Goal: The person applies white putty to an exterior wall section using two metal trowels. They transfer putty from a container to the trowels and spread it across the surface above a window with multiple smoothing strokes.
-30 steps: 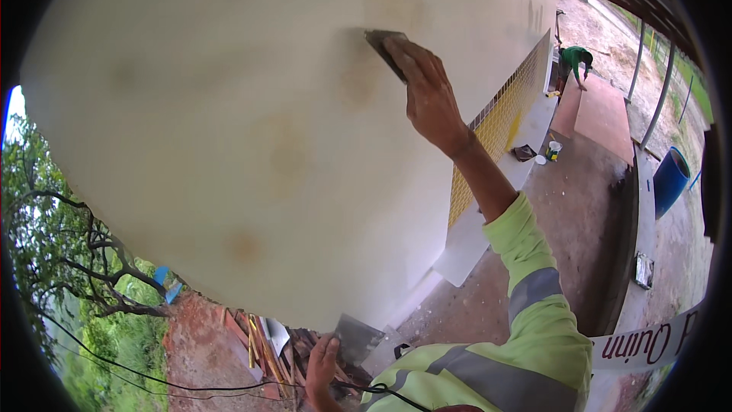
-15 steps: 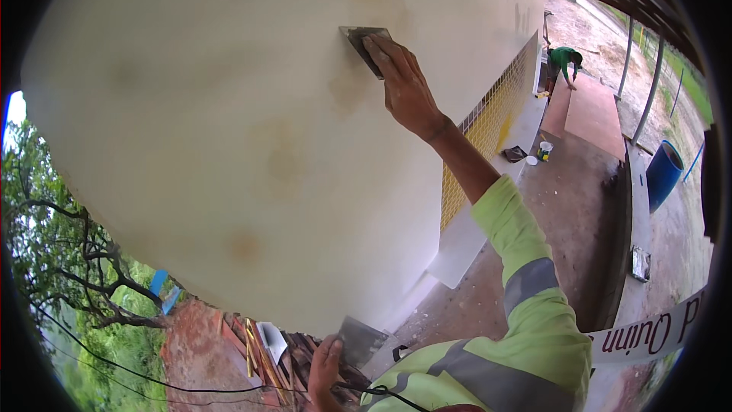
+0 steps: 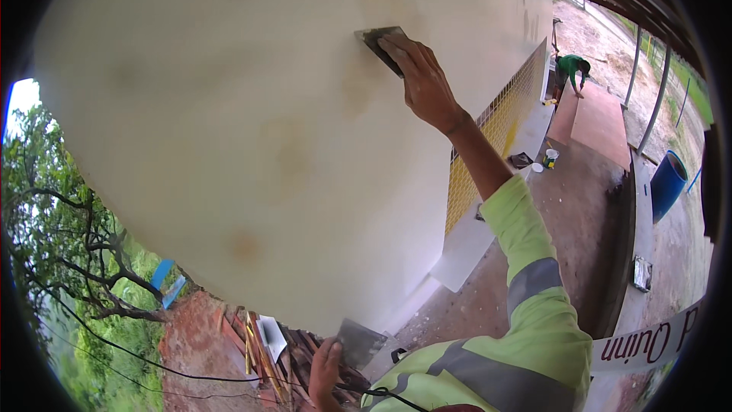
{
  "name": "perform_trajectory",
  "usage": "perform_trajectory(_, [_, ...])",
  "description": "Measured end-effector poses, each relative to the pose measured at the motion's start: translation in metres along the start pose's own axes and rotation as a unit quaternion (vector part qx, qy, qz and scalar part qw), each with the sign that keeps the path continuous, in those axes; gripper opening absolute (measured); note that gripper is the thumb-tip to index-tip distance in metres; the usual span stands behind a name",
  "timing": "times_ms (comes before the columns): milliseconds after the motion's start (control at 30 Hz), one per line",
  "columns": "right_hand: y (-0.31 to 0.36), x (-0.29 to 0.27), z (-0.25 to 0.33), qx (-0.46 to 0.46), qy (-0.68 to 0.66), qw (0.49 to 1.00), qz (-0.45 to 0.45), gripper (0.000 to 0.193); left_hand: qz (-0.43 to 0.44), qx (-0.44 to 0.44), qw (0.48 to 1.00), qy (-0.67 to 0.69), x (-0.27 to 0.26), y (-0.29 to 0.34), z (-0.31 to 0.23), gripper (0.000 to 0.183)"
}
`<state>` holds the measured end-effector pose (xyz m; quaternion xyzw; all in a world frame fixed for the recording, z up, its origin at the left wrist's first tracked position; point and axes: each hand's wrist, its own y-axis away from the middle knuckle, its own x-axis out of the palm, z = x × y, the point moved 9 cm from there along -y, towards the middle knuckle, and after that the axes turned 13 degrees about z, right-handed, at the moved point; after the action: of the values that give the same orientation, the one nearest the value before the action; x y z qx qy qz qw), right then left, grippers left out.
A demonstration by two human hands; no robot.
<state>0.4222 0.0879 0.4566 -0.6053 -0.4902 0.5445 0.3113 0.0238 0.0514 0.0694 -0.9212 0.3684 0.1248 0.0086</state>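
High on a pale cream wall (image 3: 191, 145), my right hand (image 3: 433, 91) grips a flat scraper (image 3: 374, 40) with a dark face. The fingers lie over the back of the scraper, and its blade is tilted at the wall surface. Brownish damp-looking patches (image 3: 293, 156) mark the wall around and below it. Down at the lower edge, my left hand (image 3: 325, 372) is closed on the side of a grey rectangular metal plate (image 3: 360, 345), held near the wall's bottom. Part of that grip is hidden.
Yellow mesh (image 3: 496, 137) runs along the wall to the right. Paint tubs (image 3: 550, 157) stand on the concrete floor. Farther off, a person in green (image 3: 570, 69) leans over pinkish boards (image 3: 598, 118). A blue barrel (image 3: 668, 185) stands right; timber scraps (image 3: 297, 358) lie below.
The view has shifted slightly, so most of the scene sits a little to the right. My right hand and the scraper stay high on the wall; my left hand barely differs.
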Motion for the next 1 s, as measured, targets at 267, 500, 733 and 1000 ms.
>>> perform_trajectory(267, [-0.068,-0.033,-0.053,0.004,0.026,0.998,-0.05,0.056,0.026,-0.032,0.999,0.003,0.003,-0.006,-0.007,0.029])
perform_trajectory(500, [-0.038,-0.01,-0.056,0.004,0.022,0.999,-0.027,0.058,-0.024,0.01,1.0,-0.001,-0.008,0.001,0.016,0.031])
perform_trajectory(733, [0.03,0.0,-0.027,0.066,-0.019,0.998,0.015,0.057,-0.032,-0.071,0.993,0.09,-0.01,0.006,0.012,0.033])
perform_trajectory(1000, [-0.034,-0.023,-0.086,0.041,0.03,0.997,-0.054,0.058,-0.007,-0.085,0.995,0.058,-0.006,0.004,0.015,0.033])
